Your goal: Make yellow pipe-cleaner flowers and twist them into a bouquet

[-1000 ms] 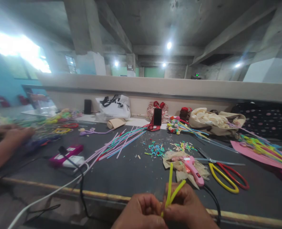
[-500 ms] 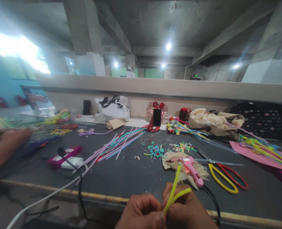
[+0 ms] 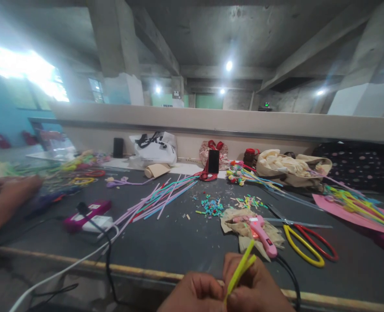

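A bright yellow pipe cleaner (image 3: 241,269) rises from between my hands at the table's front edge, its two fuzzy lengths close together and tilted to the right. My right hand (image 3: 255,286) is closed around it. Fingertips of my left hand (image 3: 194,294) pinch at its lower end, which the fingers partly hide. Just beyond my right hand, a pink hot glue gun (image 3: 263,237) lies on crumpled brown paper (image 3: 237,219). Scissors with yellow and red handles (image 3: 304,246) rest to the right of it.
Small cut pieces (image 3: 212,206) are scattered mid-table. Lilac, blue and red pipe cleaners (image 3: 157,197) lie left of them. A purple power strip (image 3: 91,212) with cables sits at left. Another person's hand (image 3: 23,188) works at far left. A phone (image 3: 213,162) stands at the back.
The two yellow lengths, spread apart before with one bent over to the right, now lie nearly side by side. Both my hands have dropped slightly.
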A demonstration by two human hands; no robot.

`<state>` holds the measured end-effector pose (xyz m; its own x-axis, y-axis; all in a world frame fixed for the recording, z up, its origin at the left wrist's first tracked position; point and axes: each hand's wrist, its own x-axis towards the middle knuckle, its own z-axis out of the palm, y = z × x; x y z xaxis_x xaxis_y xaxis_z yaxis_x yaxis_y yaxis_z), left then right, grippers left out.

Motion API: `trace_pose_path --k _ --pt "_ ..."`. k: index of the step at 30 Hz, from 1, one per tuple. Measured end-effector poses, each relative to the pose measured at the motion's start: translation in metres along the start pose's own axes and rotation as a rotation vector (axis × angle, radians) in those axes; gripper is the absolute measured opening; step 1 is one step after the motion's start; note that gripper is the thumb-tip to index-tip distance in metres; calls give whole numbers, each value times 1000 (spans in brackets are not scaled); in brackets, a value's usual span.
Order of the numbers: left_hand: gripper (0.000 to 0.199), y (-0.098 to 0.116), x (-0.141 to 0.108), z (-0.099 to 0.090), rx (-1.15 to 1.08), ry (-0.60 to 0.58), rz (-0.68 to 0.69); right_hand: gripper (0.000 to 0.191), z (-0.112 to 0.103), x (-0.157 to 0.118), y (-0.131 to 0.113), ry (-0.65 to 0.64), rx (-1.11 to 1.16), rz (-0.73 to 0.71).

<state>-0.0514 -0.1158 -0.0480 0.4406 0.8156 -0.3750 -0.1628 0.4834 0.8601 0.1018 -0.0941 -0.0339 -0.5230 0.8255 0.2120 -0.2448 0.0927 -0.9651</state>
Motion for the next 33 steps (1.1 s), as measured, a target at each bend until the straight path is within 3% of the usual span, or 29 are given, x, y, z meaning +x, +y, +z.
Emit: trace_pose_path --k 3,6,10,13,17,22,24,27,33 --pt "25 7 -5 6 55 161 81 16 5 -1 -1 87 -8 64" --pt "20 14 -12 12 84 190 121 13 4 -2 -2 122 -46 54" --pt "22 18 -18 15 39 113 161 12 -7 0 3 19 -100 14" --pt "25 19 -18 14 9 54 169 13 -12 2 7 10 -78 -9" --pt "27 17 -15 10 19 20 95 14 -12 2 9 -54 -9 -68" --pt "29 9 -10 7 41 -133 -20 10 -12 -2 8 -123 -18 -48" --pt "31 6 -8 6 38 -140 -23 9 -12 -3 7 -123 -34 -50" --pt "29 5 -7 5 29 -97 5 8 -12 -2 2 -71 -75 -53" --pt "19 10 -10 9 127 134 88 11 -4 -4 -14 30 -211 7"
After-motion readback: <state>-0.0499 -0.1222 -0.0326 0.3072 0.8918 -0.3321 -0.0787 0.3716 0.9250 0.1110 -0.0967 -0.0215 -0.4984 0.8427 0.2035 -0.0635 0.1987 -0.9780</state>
